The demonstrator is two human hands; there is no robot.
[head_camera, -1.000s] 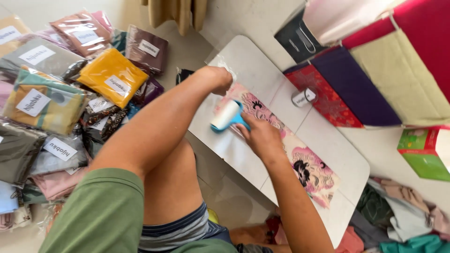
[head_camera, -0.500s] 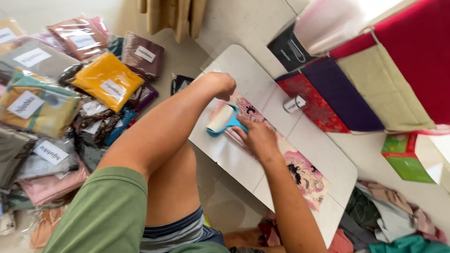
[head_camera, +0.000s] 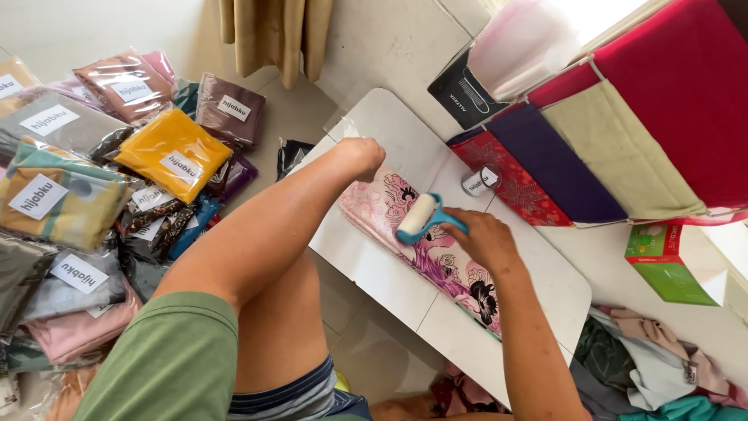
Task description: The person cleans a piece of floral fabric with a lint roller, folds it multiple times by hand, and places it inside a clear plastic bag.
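Roller (head_camera: 418, 216) slid farther along the pink cloth (head_camera: 436, 257).

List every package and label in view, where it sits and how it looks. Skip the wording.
Yellow cloth packet: clear bag, white rectangular label, floor at left.
Brown cloth packet: clear bag, white label, behind the yellow one.
Grey cloth packet: clear bag, white label, far left.
Black box: by the wall, white print.
Green box: floor at right, green with red.

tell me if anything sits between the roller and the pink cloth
Nothing visible does. The right hand holds the lint roller with its head lying directly on the pink patterned cloth, while the left hand presses the cloth's far end.
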